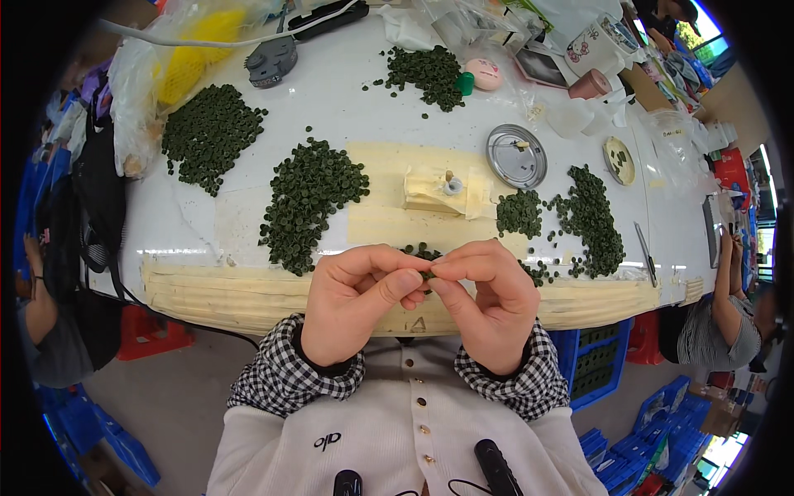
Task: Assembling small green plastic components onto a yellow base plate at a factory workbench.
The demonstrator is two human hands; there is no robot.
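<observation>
My left hand (354,299) and my right hand (495,304) meet over the near edge of the table. Both are closed in a pinch, fingertips together, on a small dark green round piece (427,278), mostly covered by the fingers. Just beyond the fingertips lies a little heap of the same pieces (420,250), partly hidden. Farther off stands a block wrapped in cream tape (430,198) with a small metal post on top. A large pile of green round pieces (310,198) lies beyond my left hand, and smaller green parts (519,213) lie beyond my right.
More green piles lie at the far left (212,136), far middle (430,73) and right (594,219). Around them are a round metal lid (517,157), a craft knife (646,255), a pink round object (483,73) and a mug (597,50). Cream tape (231,291) covers the table's front edge.
</observation>
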